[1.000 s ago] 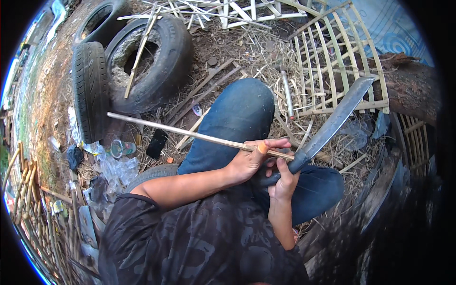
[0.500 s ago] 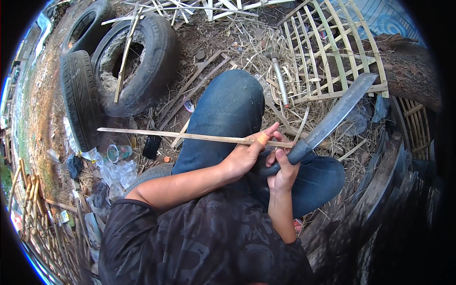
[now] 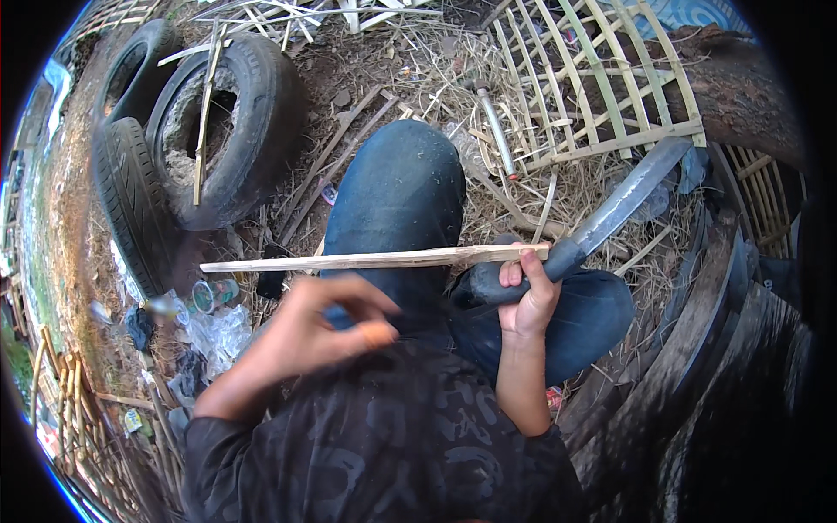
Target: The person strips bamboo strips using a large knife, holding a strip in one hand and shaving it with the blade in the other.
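My right hand (image 3: 532,301) is closed around the dark handle of a machete (image 3: 629,197), whose broad grey blade angles up to the right. The same hand also pins the thick right end of a bamboo strip (image 3: 375,261) with its thumb. That strip lies level across the view above my bent knees, its thin end toward the left. My left hand (image 3: 327,318), somewhat blurred, is off the strip and just below it. Its fingers are curved but apart, with nothing between them, and an orange wrap shows on the thumb.
Old tires (image 3: 261,131) stand at the upper left, with a strip leaning on one. A hammer (image 3: 497,131) lies on the straw ahead. A bamboo lattice (image 3: 602,87) and a log (image 3: 741,96) are at the upper right. Plastic litter (image 3: 218,331) and a bundle of sticks (image 3: 74,410) lie left.
My left hand has let go of the bamboo strip and moved left and down toward my body. My right hand keeps the strip and machete. The view has shifted slightly.
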